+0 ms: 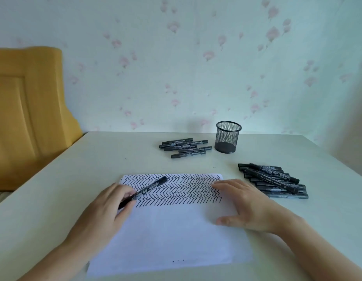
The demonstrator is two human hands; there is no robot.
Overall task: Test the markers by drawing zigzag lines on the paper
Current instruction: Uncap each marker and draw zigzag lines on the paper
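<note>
A white sheet of paper [172, 236] lies on the table, its upper part filled with rows of black zigzag lines [176, 189]. My left hand [109, 211] grips a black marker [149, 188] that slants over the left side of the zigzags, its far end pointing up and right. My right hand [242, 205] lies flat on the paper's right edge, fingers straight, thumb spread toward me. A pile of several black markers [273, 182] lies just right of the paper. A smaller group of several black markers [185, 148] lies farther back.
A black mesh pen cup [227, 137] stands at the back, right of the smaller marker group. A yellow chair back [28, 110] stands beyond the table's left edge. A flowered wall rises behind the pale table [99, 159].
</note>
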